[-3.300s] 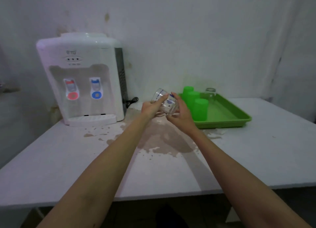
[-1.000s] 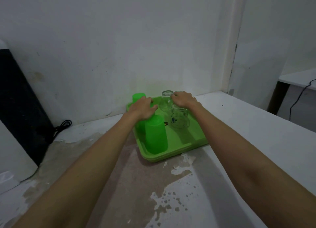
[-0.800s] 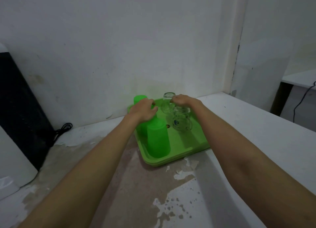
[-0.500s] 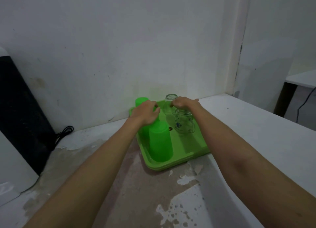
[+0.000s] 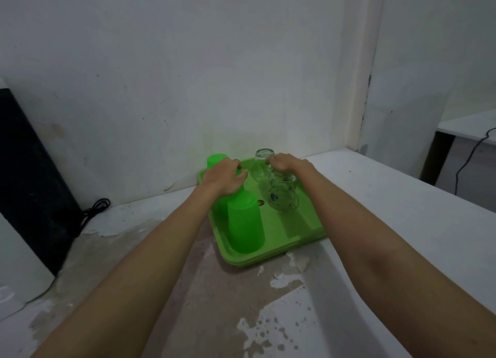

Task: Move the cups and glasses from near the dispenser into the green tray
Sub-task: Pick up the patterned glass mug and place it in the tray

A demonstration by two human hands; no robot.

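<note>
The green tray [image 5: 295, 241] sits on the white table against the wall. Three green plastic cups stand upside down along its left side: a near one [image 5: 245, 223], a far one [image 5: 216, 159] and a middle one mostly hidden under my left hand [image 5: 225, 178]. That hand hovers over it with fingers loosely bent and holds nothing. A clear glass [image 5: 263, 164] stands upside down at the tray's back. Just in front of it a glass mug [image 5: 281, 198] with a blue print stands upside down on the tray floor. My right hand [image 5: 287, 166] grips its top.
The water dispenser [image 5: 24, 210], white with a black back, stands at the far left, and its black cable [image 5: 94, 210] lies coiled by the wall. The table top [image 5: 214, 290] is stained and peeling in front of the tray. Another table [image 5: 469, 125] shows at the right.
Both hands carried the glass mug from beside the dispenser to the tray. In the last second the right hand stays on the mug in the tray and the left hand lifts slightly.
</note>
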